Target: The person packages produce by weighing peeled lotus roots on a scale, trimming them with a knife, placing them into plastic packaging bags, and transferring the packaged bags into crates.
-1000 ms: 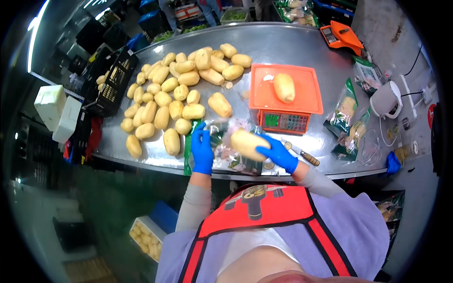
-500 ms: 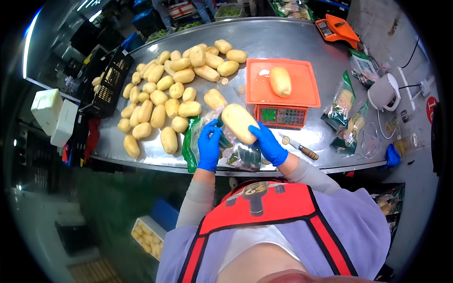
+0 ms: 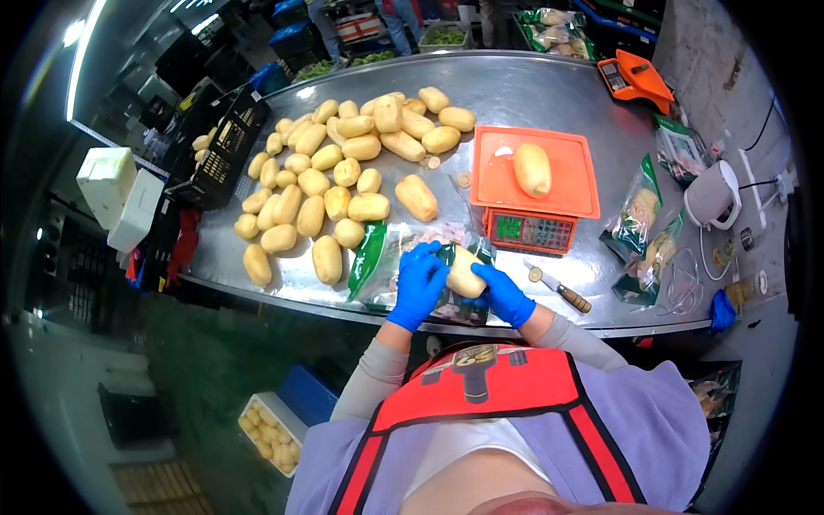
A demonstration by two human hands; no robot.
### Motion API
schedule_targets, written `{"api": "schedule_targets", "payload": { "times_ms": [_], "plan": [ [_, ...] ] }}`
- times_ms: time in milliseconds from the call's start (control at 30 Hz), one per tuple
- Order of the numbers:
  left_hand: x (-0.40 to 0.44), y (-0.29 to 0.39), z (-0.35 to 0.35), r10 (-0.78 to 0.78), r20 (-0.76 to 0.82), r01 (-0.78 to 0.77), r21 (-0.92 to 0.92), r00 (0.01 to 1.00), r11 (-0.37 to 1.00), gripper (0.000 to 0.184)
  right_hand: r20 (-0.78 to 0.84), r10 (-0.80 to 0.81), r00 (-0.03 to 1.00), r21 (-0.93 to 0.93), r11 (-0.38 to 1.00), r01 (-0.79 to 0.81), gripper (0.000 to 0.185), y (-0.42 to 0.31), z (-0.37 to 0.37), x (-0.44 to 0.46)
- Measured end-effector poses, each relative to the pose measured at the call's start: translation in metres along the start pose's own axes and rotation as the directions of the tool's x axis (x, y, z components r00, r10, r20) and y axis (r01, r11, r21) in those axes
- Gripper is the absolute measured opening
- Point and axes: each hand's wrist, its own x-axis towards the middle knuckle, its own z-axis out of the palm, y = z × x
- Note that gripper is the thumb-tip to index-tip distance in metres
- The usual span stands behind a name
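Observation:
My right hand (image 3: 506, 295), in a blue glove, is closed on a thick pale-yellow vegetable piece (image 3: 466, 275). The piece's far end lies at the mouth of a clear and green plastic bag (image 3: 386, 257), partly under its film. My left hand (image 3: 419, 285), also gloved, pinches the bag's edge beside the piece. The bag lies flat at the table's near edge. Beyond it, one larger piece (image 3: 532, 170) rests on the orange scale (image 3: 579, 184). Several more pieces (image 3: 313, 182) are heaped on the left.
A knife (image 3: 571, 296) lies right of my right hand on the metal table (image 3: 515, 77). Filled bags (image 3: 642, 209), a kettle (image 3: 711, 193) and a second orange scale (image 3: 635, 79) stand at the right. A black crate (image 3: 225, 146) is at the left.
The piece in my right hand has come down from above the bag to its mouth. My left hand has closed in on the bag's edge, and the bag is spread flatter.

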Motion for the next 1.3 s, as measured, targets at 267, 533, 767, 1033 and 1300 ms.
{"api": "schedule_targets", "payload": {
  "times_ms": [267,533,767,1033,1300],
  "plan": [
    [-0.011,-0.004,0.006,-0.114,0.072,0.105,0.123,0.991,0.987,0.01,0.116,-0.351,0.929,-0.704,0.631,0.326,0.059,0.013,-0.024,0.003],
    [-0.001,0.008,0.008,0.012,-0.096,-0.008,0.037,0.995,0.999,0.009,0.143,-0.396,0.907,-0.437,0.797,0.417,0.055,-0.007,-0.009,0.0],
    [-0.011,-0.002,0.018,-0.026,0.011,0.027,-0.053,1.0,0.998,0.008,0.157,-0.328,0.932,-0.925,0.283,0.255,0.06,-0.025,-0.014,0.003],
    [0.005,-0.021,-0.009,-0.112,-0.313,0.135,0.052,0.943,0.99,0.009,0.023,-0.428,0.903,-0.583,0.729,0.36,0.057,-0.006,-0.015,0.025],
    [0.014,-0.055,-0.03,-0.576,-0.296,0.365,-0.539,0.762,0.76,0.007,-0.025,-0.323,0.946,-0.462,0.843,0.276,0.053,-0.045,-0.028,0.0]
  ]
}}
